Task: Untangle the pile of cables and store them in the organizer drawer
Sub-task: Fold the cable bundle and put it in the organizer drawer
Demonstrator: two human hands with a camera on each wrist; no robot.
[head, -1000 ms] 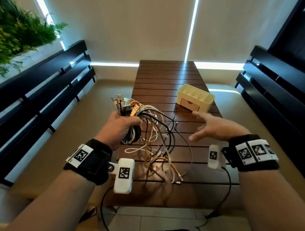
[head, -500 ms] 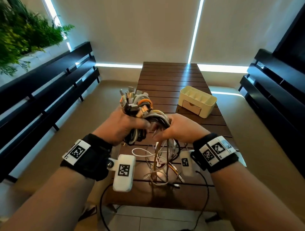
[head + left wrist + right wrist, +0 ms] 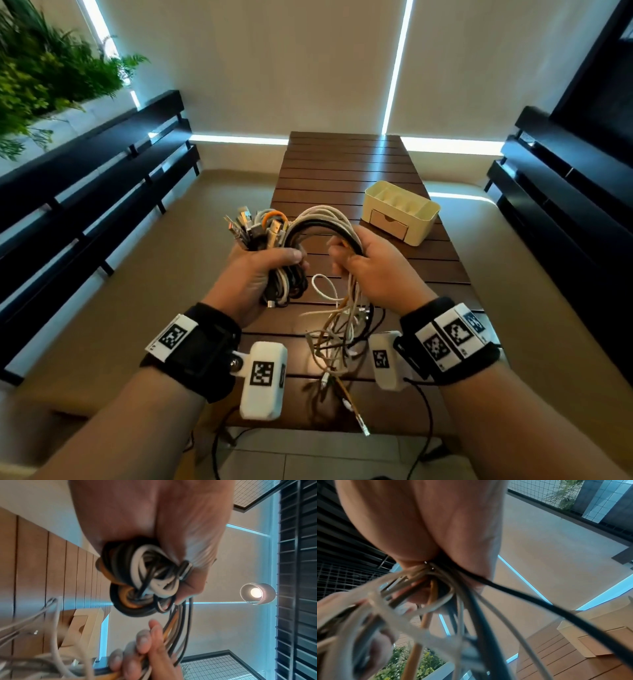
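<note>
A tangled bundle of cables (image 3: pixel 318 222), white, black, grey and orange, is held up over the wooden table (image 3: pixel 346 164). My left hand (image 3: pixel 263 270) grips the end with several metal plugs sticking up; the left wrist view shows coiled loops of the cables (image 3: pixel 142 577) in its fist. My right hand (image 3: pixel 363 263) grips the same strands a little to the right, and the cables (image 3: pixel 436 591) run out under its palm. Loose ends (image 3: pixel 339 346) hang down to the table. The cream organizer (image 3: pixel 400 212) with its small drawer (image 3: pixel 388 224) shut stands beyond the right hand.
Black slatted benches (image 3: pixel 102 178) run along both sides of the table. Green plants (image 3: pixel 41 78) fill the upper left. A black lead (image 3: pixel 424 411) hangs from the right wrist camera over the table's near edge.
My right hand came in from open over the table and took hold of the cables beside the left hand. Both hands then spread apart, drawing the strands into an arch.
</note>
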